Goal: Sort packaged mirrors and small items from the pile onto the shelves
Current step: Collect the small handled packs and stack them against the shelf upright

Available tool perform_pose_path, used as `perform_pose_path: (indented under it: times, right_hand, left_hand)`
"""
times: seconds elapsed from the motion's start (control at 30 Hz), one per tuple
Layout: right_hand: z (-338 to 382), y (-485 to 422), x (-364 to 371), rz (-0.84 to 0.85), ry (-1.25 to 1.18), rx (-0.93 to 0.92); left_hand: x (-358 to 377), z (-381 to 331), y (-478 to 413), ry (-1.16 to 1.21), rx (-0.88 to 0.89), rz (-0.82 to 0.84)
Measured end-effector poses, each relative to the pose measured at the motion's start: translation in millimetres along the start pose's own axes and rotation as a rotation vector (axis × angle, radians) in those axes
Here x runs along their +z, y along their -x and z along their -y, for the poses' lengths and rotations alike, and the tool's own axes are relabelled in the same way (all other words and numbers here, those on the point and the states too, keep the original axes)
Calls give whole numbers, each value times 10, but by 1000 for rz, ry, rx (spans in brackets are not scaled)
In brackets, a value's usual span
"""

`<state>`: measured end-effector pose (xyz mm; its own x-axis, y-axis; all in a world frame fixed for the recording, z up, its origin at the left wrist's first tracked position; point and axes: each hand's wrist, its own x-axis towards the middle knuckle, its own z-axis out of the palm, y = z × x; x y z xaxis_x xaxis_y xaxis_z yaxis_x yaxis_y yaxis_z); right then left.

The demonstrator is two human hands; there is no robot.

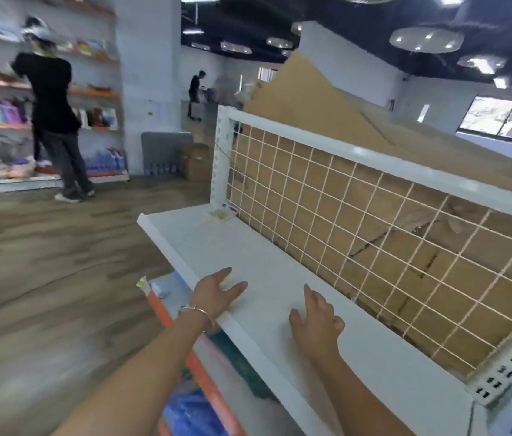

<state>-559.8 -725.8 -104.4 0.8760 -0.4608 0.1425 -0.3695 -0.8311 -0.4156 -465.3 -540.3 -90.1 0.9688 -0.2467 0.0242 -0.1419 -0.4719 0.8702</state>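
Reaching forward over the white top shelf (280,272), left hand (217,294) with fingers spread, empty, right hand (314,322) with fingers loosely bent, holding nothing.

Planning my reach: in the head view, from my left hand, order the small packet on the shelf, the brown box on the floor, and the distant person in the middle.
1. Packet, at the shelf's far end.
2. Box, beyond the shelf's end.
3. Person, far back.

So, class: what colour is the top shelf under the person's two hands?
The top shelf is plain white, seen best in the head view.
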Motion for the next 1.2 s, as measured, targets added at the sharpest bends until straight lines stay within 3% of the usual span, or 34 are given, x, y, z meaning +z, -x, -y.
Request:
perform_pose_path:
  times: [0.37,0.8,1.2]
  right_hand:
    - [1852,-580,993,59,121,-161]
    - [1974,-1595,1362,39,204,-164]
    - [2148,-3178,1640,197,444,-434]
  left_hand:
    - [-1340,880,-874,-54,-73,-63]
    - [-1400,1016,-1947,-54,-77,53]
    - [-1263,962,-3390,-24,-157,47]
